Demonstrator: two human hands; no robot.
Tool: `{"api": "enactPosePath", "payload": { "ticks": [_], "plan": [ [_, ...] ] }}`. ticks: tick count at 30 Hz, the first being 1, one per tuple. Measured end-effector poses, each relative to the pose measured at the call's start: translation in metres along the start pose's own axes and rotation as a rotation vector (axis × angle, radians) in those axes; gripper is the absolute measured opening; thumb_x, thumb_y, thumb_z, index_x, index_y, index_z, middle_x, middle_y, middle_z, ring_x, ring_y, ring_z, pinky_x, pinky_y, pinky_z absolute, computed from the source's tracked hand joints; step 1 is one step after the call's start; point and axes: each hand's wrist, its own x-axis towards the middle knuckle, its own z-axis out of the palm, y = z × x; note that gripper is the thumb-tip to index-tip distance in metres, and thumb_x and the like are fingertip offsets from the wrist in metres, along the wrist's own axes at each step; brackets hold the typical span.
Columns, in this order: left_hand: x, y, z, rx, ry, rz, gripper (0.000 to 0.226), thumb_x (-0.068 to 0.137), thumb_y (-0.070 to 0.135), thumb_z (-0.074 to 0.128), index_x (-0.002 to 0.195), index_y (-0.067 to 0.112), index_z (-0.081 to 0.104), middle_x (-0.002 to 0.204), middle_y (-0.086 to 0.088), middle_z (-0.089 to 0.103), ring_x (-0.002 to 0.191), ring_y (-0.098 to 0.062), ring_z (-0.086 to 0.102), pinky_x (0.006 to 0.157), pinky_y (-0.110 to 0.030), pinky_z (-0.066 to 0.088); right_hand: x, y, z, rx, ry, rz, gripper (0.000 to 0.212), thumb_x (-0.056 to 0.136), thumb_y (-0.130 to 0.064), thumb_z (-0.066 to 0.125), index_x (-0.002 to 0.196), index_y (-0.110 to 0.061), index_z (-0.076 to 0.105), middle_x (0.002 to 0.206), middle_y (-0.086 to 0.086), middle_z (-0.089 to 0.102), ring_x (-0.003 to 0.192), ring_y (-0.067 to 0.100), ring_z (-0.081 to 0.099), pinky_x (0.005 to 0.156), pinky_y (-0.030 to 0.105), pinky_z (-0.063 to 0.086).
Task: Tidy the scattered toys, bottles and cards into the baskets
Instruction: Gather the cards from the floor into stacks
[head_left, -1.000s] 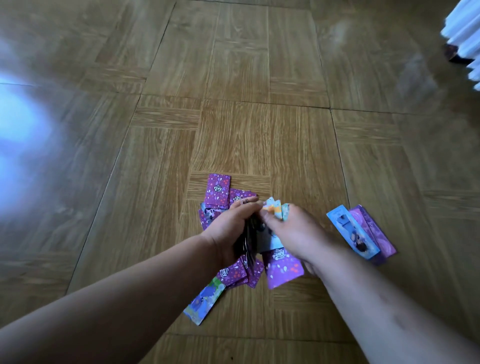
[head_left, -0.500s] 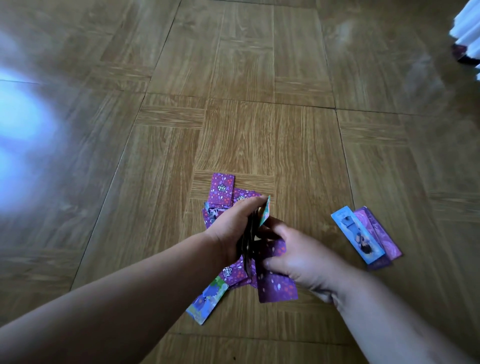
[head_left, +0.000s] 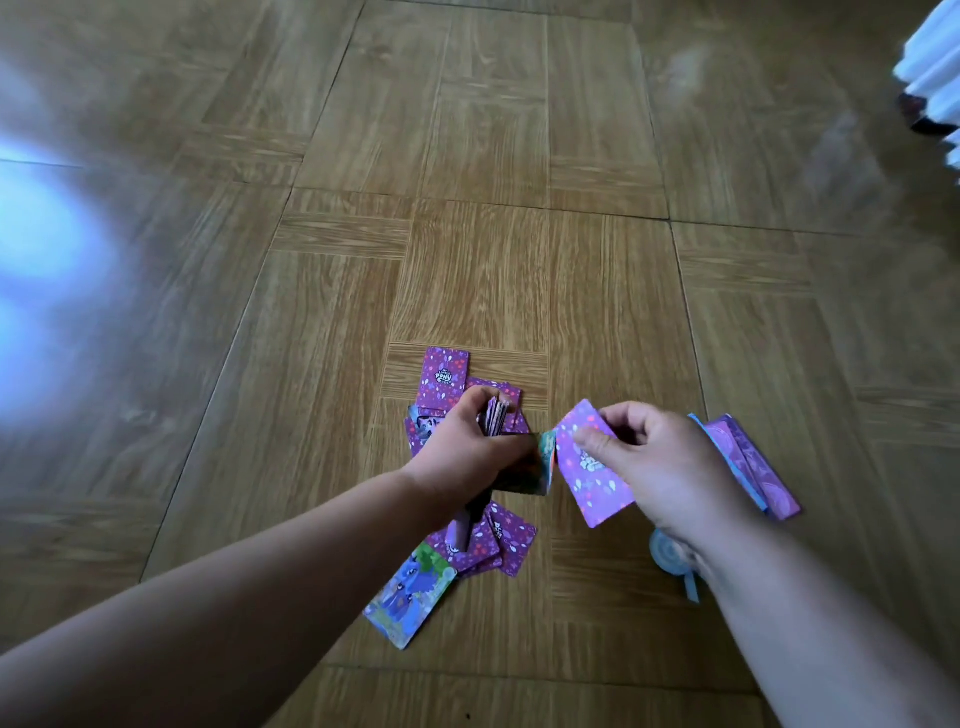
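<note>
- Headcount first: two hands in shot, one stack of cards (head_left: 494, 415) in the left hand (head_left: 462, 452), and one single purple card (head_left: 592, 470) in the right hand (head_left: 670, 467).
- On the wooden floor (head_left: 493, 260) there's a loose heap (head_left: 488, 540) under the left hand. It's maybe eight cards or so, but they overlap and the arm covers some, so don't quote me.
- The side pile (head_left: 753, 462) just past the right hand looks like three cards: one blue, two purple.
- Left grip: fingers curled tight round the stack, which is held edge-up just above the heap.
- Right grip: thumb and fingers pinch the single card near its top, tilted, close beside the stack.
- Looks: the backs are purple with pale speckles and a pony logo. One face-up card (head_left: 410, 597) at the heap's near end shows a blue pony on green.
</note>
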Motion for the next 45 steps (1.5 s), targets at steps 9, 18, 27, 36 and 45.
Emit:
{"api": "enactPosePath", "payload": {
  "ticks": [9, 18, 27, 36, 45],
  "plan": [
    [-0.014, -0.007, 0.002, 0.018, -0.054, 0.033, 0.027, 0.087, 0.000, 0.068, 0.094, 0.017, 0.049, 0.065, 0.001, 0.064, 0.056, -0.013, 0.062, 0.057, -0.033, 0.059, -0.004, 0.018, 0.033, -0.025, -0.180, 0.129, 0.018, 0.089, -0.036, 0.065, 0.096, -0.019, 0.066, 0.088, -0.003, 0.074, 0.090, 0.015, 0.068, 0.086, 0.034, 0.050],
    [-0.017, -0.014, -0.026, -0.337, 0.261, -0.162, 0.027, 0.091, 0.039, 0.066, 0.097, 0.017, 0.053, 0.077, -0.002, 0.058, 0.065, -0.015, 0.056, 0.058, -0.030, 0.051, -0.009, 0.002, 0.059, -0.196, 0.124, -0.061, 0.036, 0.089, -0.010, 0.057, 0.120, -0.029, 0.060, 0.103, -0.005, 0.069, 0.094, 0.018, 0.065, 0.082, 0.031, 0.051],
    [-0.033, -0.025, -0.056, -0.622, 0.216, -0.272, 0.044, 0.089, 0.025, 0.066, 0.128, 0.009, 0.055, 0.099, -0.016, 0.066, 0.081, -0.027, 0.066, 0.063, -0.031, 0.055, -0.021, -0.015, 0.117, -0.322, -0.477, -0.246, 0.039, 0.091, -0.013, 0.048, 0.127, -0.023, 0.059, 0.125, -0.006, 0.064, 0.118, 0.009, 0.057, 0.103, 0.030, 0.044],
    [-0.034, -0.017, -0.087, -0.758, 0.290, -0.153, 0.033, 0.090, -0.002, 0.051, 0.117, 0.017, 0.057, 0.084, -0.010, 0.073, 0.065, -0.023, 0.070, 0.061, -0.035, 0.059, 0.004, -0.008, 0.137, -0.090, -0.156, 0.088, 0.032, 0.087, -0.043, 0.065, 0.102, -0.014, 0.065, 0.100, 0.001, 0.071, 0.095, 0.019, 0.065, 0.089, 0.039, 0.052],
    [-0.026, -0.014, -0.082, -0.824, 0.192, -0.137, 0.031, 0.091, -0.008, 0.046, 0.114, 0.012, 0.053, 0.108, -0.016, 0.070, 0.092, -0.034, 0.068, 0.090, -0.055, 0.050, 0.037, 0.004, 0.107, 0.364, 0.090, 0.279, 0.007, 0.084, -0.039, 0.067, 0.085, -0.032, 0.068, 0.095, 0.001, 0.074, 0.094, 0.022, 0.068, 0.086, 0.042, 0.054]
  ]
}}
